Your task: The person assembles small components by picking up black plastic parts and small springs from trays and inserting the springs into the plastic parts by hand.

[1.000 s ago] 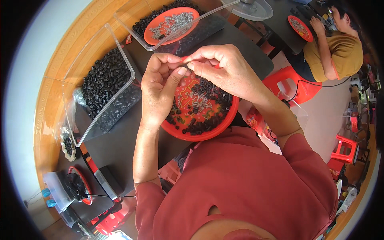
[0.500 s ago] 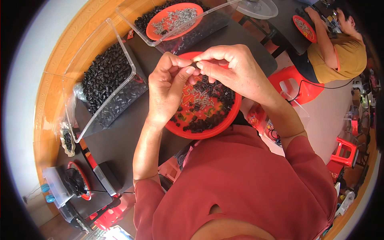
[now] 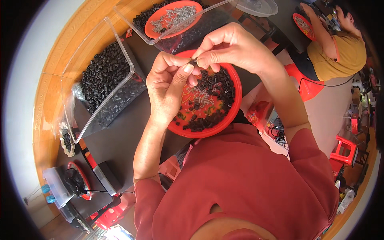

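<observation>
My left hand (image 3: 168, 86) and my right hand (image 3: 230, 46) meet above a red round tray (image 3: 236, 100) on the dark table. Together their fingertips pinch a small black part (image 3: 194, 62). The tray holds several small black parts and thin metal springs (image 3: 204, 98). My left thumb and forefinger close on the part from the left, my right fingers from the right.
A clear plastic bin (image 3: 105, 78) full of black parts stands at the left. A second clear bin at the top carries a red tray (image 3: 173, 18) of metal pieces. Another person in a yellow shirt (image 3: 340, 52) works at the top right. Red stools (image 3: 346, 148) stand on the floor.
Both hands stay joined over the red tray, shifting slightly. The view has tilted a little, so the bins and tray sit lower in the picture.
</observation>
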Action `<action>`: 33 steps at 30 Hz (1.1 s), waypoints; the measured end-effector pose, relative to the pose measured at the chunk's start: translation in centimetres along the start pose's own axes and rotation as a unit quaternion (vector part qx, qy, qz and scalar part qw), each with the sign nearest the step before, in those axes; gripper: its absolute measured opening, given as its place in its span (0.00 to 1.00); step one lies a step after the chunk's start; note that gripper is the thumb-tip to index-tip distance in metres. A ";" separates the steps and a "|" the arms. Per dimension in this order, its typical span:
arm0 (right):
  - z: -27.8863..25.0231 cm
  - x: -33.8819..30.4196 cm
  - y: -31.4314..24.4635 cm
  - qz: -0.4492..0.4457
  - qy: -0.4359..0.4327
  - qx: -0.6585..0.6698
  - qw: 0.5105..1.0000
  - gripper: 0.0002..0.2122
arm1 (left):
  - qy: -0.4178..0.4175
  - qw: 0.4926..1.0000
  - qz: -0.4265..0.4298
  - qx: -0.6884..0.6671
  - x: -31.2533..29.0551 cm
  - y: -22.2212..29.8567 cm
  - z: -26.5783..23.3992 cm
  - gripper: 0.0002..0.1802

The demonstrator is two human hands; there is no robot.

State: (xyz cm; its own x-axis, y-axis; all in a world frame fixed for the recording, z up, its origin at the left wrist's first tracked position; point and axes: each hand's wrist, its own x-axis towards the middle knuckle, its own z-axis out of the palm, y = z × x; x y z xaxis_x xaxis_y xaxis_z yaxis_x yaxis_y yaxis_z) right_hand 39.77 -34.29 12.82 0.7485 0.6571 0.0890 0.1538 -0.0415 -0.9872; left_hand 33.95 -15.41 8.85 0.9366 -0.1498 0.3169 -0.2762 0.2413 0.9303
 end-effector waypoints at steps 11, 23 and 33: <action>0.5 -1.0 -0.3 0.076 0.020 0.027 0.997 0.06 | -0.019 0.999 -0.017 -0.020 -0.4 -1.1 0.8 0.04; 0.7 -1.4 0.1 0.040 0.037 0.099 0.994 0.14 | -0.012 0.992 -0.021 -0.121 -0.3 -0.4 0.8 0.02; 2.0 -1.4 -1.0 0.014 0.070 -0.019 0.997 0.07 | 0.018 0.991 -0.035 -0.130 -0.7 -0.5 1.0 0.02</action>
State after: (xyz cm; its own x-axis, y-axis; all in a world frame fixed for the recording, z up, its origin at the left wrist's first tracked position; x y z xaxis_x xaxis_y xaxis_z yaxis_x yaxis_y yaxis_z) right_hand 37.24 -33.63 13.46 0.8353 0.5437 0.0822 0.1547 -0.0891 -0.9839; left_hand 33.16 -16.41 8.36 0.9598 -0.1422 0.2421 -0.1494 0.4716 0.8690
